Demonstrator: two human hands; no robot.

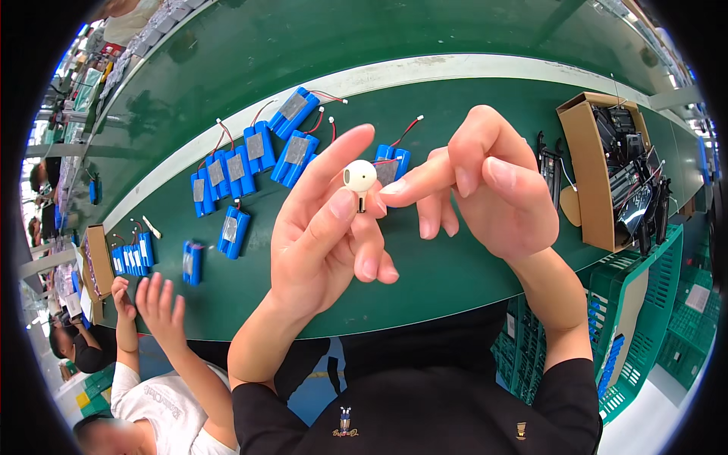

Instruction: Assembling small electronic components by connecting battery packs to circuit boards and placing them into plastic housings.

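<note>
— Two hands are up over the green worktop [455,280]; what do they have between them?

— One small white earbud [359,179]. The left hand [326,243] pinches it at the stem between thumb and a fingertip, the rounded head pointing up, with the index finger stretched past it. The earbud is held in the air above the middle of the worktop, not resting on it.

— And the right hand [489,189]?

— Loosely curled, gripping nothing. Its index fingertip [394,187] reaches to the earbud's side and touches it or nearly so; I cannot tell which.

— What lies on the worktop?

— Many blue battery packs [250,155] with red and white wires, scattered from the middle toward the far left edge. More of them stand packed in a small cardboard box [98,262] at the left end.

— Anything on the right?

— An open cardboard box [588,174] full of dark parts sits near the right end, with a few black pieces [550,167] just beside it. Green plastic crates [652,303] stand below the near edge.

— Anyone else?

— Another person's hands [155,299] rest at the near left edge, well apart from the earbud.
</note>
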